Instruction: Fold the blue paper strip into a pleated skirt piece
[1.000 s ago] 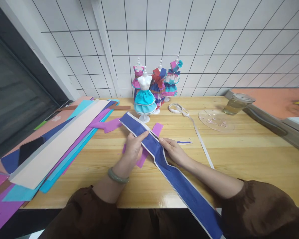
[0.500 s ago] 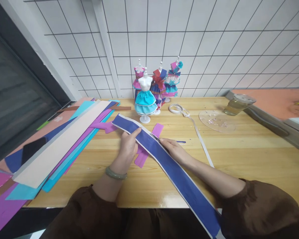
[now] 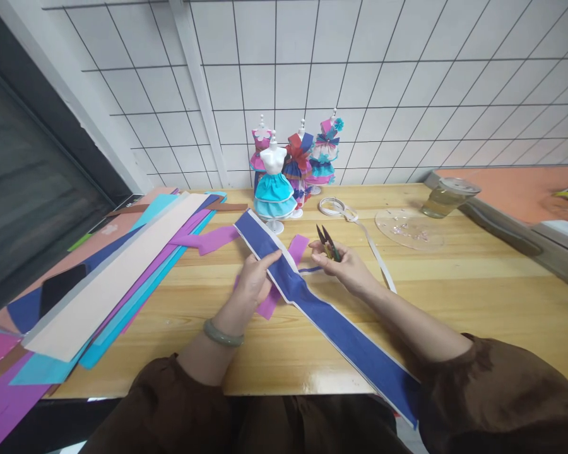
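My left hand (image 3: 255, 277) grips a long blue fabric strip (image 3: 345, 328) near its far end, thumb on top. White edging runs along the strip's sides, and its near end hangs past the table edge by my right sleeve. To the right of the strip, my right hand (image 3: 343, 268) holds small thread snips (image 3: 328, 243), blades pointing up and parted, apart from the fabric. A thin blue sliver (image 3: 310, 270) trails between the strip and my right hand. Purple fabric pieces (image 3: 268, 307) lie partly under the strip.
Layered fabric strips (image 3: 113, 277) and a dark phone (image 3: 62, 290) cover the left side. Small dress forms, one with a turquoise skirt (image 3: 274, 194), stand at the back. A white ribbon roll (image 3: 332, 205), a clear plate (image 3: 407, 230) and a cup (image 3: 449, 197) sit right.
The snips have come away from the strip's edge, raised to the right with blades up. My left hand and the strip's far end have shifted slightly right.
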Demonstrator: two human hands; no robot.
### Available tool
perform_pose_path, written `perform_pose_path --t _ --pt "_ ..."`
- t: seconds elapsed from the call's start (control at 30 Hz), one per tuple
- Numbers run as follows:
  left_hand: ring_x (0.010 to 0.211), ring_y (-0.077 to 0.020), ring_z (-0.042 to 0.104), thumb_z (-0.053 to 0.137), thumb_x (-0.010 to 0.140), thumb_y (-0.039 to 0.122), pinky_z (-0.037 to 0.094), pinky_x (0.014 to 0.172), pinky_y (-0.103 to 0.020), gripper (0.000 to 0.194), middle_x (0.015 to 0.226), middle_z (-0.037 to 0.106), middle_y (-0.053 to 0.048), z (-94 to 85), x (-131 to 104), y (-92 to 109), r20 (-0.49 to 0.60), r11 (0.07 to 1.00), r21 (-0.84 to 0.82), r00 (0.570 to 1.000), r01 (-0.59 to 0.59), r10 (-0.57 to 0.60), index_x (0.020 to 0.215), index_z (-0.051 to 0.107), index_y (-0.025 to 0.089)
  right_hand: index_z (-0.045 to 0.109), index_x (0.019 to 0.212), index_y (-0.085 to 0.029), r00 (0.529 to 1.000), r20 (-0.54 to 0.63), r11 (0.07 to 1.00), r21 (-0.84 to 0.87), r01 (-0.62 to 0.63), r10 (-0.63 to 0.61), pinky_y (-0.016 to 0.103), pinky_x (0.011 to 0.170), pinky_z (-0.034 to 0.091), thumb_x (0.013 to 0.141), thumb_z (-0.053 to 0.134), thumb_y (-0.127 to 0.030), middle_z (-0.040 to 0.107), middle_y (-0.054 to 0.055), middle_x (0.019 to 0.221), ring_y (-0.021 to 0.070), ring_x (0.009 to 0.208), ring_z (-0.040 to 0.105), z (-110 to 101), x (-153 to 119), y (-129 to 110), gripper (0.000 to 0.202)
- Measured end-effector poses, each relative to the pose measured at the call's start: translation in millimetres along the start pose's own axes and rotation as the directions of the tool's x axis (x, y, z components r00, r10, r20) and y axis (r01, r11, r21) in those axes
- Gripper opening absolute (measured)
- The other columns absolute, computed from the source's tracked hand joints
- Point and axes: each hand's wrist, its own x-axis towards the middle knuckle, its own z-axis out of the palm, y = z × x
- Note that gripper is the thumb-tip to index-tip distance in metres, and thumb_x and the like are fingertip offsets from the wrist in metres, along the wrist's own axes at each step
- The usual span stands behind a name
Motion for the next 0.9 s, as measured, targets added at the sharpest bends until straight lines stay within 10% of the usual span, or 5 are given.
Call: perform_pose_path --t 0.37,0.63,0.77,0.9 --pt "0.068 -0.0148 0.062 0.074 0.054 0.022 0.048 0.075 -0.033 0.036 0.075 0.065 -0.001 5.4 -5.3 1.3 -0.018 0.998 0.052 0.999 -0.048 0.049 0.086 0.059 0.016 0.057 0.081 -0.014 0.873 0.443 0.935 0.175 -0.308 0.204 0.019 0.041 0.023 0.060 0.071 -0.037 0.047 -0.006 0.054 0.0039 0.042 0.035 7.5 -3.1 13.0 0.035" --pt "0.068 -0.0138 0.061 0.074 0.054 0.018 0.048 0.074 -0.031 0.031 0.075 0.065 -0.001 4.7 -3.9 1.3 -0.047 0.997 0.065 0.998 -0.037 0.040 0.081 0.059 0.014 0.062 0.092 -0.015 0.995 0.102 0.999 -0.032 -0.017 0.020 0.026 0.061 0.043 0.065 0.066 -0.037 0.064 0.004 0.081 0.0141 0.067 0.057 -10.2 7.4 8.7 0.035" --pt "0.061 -0.0142 0.060 0.075 0.053 0.020 0.049 0.068 -0.031 0.030 0.068 0.064 -0.002 9.6 -10.0 -1.6 0.002 0.994 0.100 0.999 0.049 -0.050 0.078 0.060 0.013 0.063 0.092 -0.016 0.977 -0.117 0.954 -0.262 0.144 -0.180 0.033 0.071 0.044 0.070 0.061 -0.033 0.066 0.006 0.087 0.0196 0.077 0.059 -21.2 14.8 11.4 0.027" --pt "0.060 -0.0162 0.061 0.073 0.056 0.022 0.049 0.062 -0.031 0.027 0.066 0.064 -0.004 12.2 -15.7 -6.4 0.106 0.980 0.153 0.983 0.131 -0.148 0.077 0.060 0.012 0.063 0.092 -0.017 0.950 -0.089 0.867 -0.441 0.233 -0.300 0.033 0.072 0.043 0.074 0.054 -0.026 0.066 0.007 0.089 0.0203 0.080 0.059 -32.2 24.0 22.5 0.022"
